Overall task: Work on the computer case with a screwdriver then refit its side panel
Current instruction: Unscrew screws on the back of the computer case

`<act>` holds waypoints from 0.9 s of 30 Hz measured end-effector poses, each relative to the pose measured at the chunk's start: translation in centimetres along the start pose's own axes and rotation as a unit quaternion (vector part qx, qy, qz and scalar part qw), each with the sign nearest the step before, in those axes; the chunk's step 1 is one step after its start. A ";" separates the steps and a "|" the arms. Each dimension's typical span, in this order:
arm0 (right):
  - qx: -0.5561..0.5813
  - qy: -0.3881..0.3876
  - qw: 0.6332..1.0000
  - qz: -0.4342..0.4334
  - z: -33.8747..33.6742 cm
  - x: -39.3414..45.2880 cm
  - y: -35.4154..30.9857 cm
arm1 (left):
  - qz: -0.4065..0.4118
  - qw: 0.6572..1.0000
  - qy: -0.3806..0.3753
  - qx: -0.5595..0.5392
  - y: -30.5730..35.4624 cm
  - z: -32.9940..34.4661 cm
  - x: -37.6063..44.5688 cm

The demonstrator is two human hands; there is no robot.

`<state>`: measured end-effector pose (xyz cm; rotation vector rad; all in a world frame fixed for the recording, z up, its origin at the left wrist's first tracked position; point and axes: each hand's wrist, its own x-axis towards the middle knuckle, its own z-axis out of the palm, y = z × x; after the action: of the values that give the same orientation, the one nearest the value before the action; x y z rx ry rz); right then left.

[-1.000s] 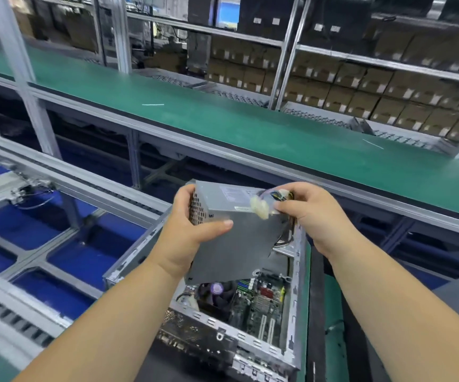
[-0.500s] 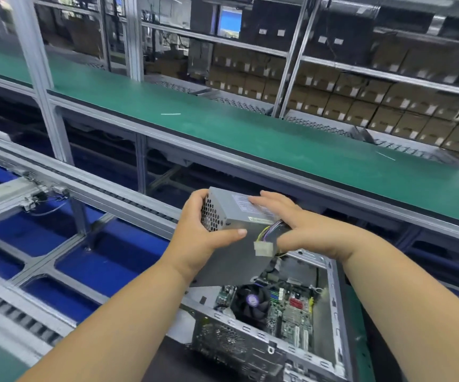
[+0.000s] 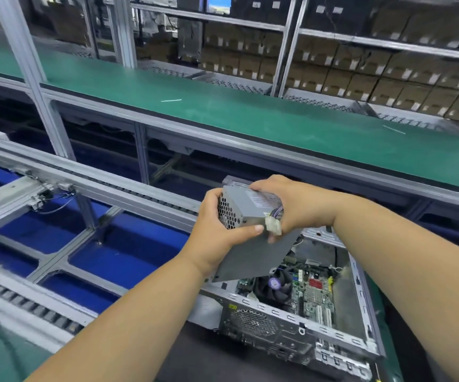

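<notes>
**Power supply held over the open computer case**

I am holding the power supply (image 3: 250,216) at frame centre, my left hand (image 3: 217,232) gripping its vented end, my right hand (image 3: 294,205) curling its fingers (image 3: 274,238) around the white plug (image 3: 273,225). The computer case (image 3: 305,312) is lying open at lower right.

green conveyor belt (image 3: 250,117), stacked cardboard boxes (image 3: 360,84) on shelving, blue trays (image 3: 118,260)

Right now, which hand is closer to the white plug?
Right. The right hand holds the power supply at its cable end, with the white plug against its fingers. The left hand grips the vented end, its thumb tip just short of the plug.
</notes>
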<state>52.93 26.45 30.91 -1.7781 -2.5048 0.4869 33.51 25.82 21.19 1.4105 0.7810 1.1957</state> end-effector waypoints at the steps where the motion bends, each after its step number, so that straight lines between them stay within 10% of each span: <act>1: 0.004 0.002 1.000 -0.008 0.3 0.2 0.5 | -0.006 1.000 -0.002 0.004 -0.1 0.1 0.0; 7: 0.065 -0.005 0.994 -0.088 1.9 1.6 3.9 | -0.053 0.998 -0.022 0.028 -0.5 -0.9 -0.1; 11: 0.127 -0.035 0.984 -0.123 3.2 2.4 6.6 | -0.113 0.984 0.137 0.019 0.4 -1.9 -0.1; 27: 0.163 -0.054 0.957 -0.234 4.9 6.0 10.3 | -0.119 0.945 0.298 0.065 0.2 -1.4 -8.9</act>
<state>59.32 33.89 22.53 -1.0273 -2.5989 0.9113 29.62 17.90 19.15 1.0129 1.4285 1.4121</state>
